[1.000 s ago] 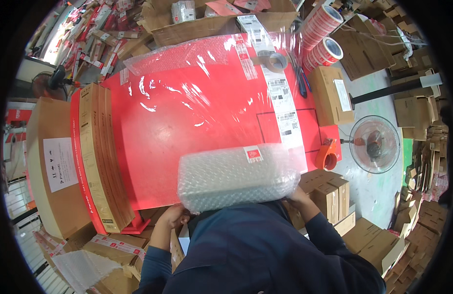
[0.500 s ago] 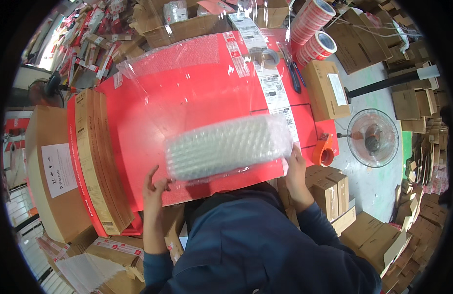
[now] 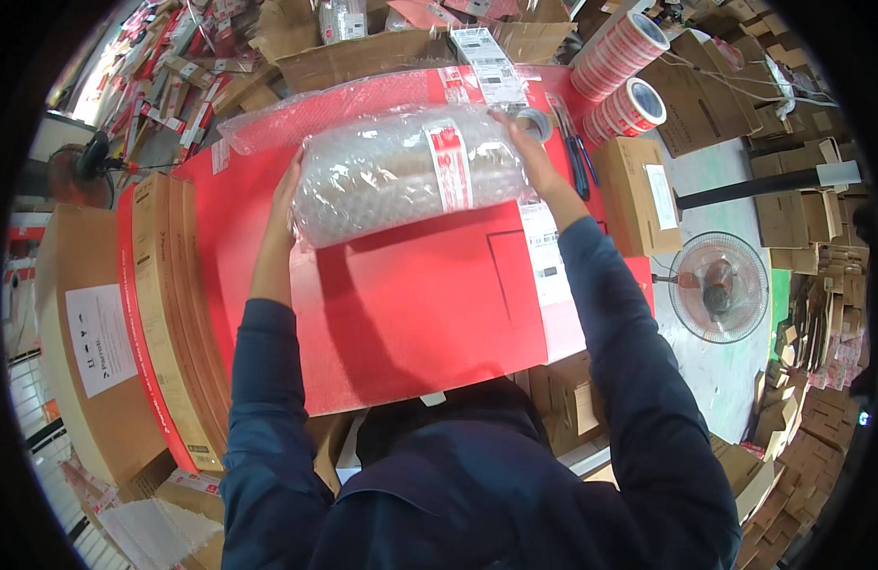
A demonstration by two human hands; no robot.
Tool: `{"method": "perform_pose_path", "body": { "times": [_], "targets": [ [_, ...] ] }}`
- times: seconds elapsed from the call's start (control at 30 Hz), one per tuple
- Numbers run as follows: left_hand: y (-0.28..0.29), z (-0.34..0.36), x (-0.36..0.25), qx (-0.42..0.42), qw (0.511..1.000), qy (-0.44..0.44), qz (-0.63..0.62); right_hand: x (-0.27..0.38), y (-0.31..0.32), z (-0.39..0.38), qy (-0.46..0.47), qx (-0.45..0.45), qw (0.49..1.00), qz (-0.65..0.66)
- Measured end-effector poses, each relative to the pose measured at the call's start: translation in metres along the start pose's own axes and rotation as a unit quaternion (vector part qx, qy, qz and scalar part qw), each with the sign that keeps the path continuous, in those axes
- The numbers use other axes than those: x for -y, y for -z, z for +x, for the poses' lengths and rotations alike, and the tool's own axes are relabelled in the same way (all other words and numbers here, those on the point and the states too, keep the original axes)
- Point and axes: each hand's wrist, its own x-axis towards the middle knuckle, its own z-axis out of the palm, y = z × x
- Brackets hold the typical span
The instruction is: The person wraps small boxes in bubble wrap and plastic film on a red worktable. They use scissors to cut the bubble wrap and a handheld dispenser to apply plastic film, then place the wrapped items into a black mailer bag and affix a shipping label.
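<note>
Red table [image 3: 410,304] amid cardboard boxes; my left hand [image 3: 289,195] and right hand [image 3: 520,142] clamp the bubble-wrapped bundle [image 3: 406,171], now carried farther out.

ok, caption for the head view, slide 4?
Both hands, left and right, grip the ends of a bubble-wrapped parcel over a red table.

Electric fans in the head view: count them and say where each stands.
2. One fan stands on the floor right of the red table, past the person's right arm. A darker fan stands at far left, beyond the table's left edge. Clutter may hide others.
</note>
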Motion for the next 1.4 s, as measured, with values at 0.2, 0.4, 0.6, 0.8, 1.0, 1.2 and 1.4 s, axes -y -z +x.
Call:
{"method": "perform_pose_path", "body": {
  "times": [0.2,0.4,0.6,0.8,1.0,1.2,1.4],
  "targets": [
    [-0.002,0.077,0.005,0.018,0.941,0.258,-0.217,-0.01,-0.02,0.062,-0.155,-0.11,0.969,0.156],
    [-0.006,0.056,-0.008,0.076,0.959,0.254,-0.099,-0.01,-0.01,0.031,-0.221,-0.037,0.941,0.253],
    [0.02,-0.129,0.028,0.101,0.924,0.368,-0.028,-0.044,-0.023,-0.199,-0.419,-0.056,0.885,0.195],
    [0.024,-0.309,0.056,0.084,0.829,0.54,-0.117,-0.054,-0.015,-0.345,-0.461,0.065,0.858,0.217],
    [0.057,-0.372,0.03,-0.094,0.842,0.452,-0.278,-0.045,-0.011,-0.338,-0.508,-0.169,0.769,0.349],
    [0.031,-0.383,0.014,-0.006,0.824,-0.19,0.533,0.031,-0.024,-0.314,0.056,-0.034,0.948,-0.313],
    [0.009,-0.13,0.036,0.011,0.982,-0.055,0.179,-0.04,-0.029,-0.127,-0.134,0.004,0.988,0.083]
  ]
}}
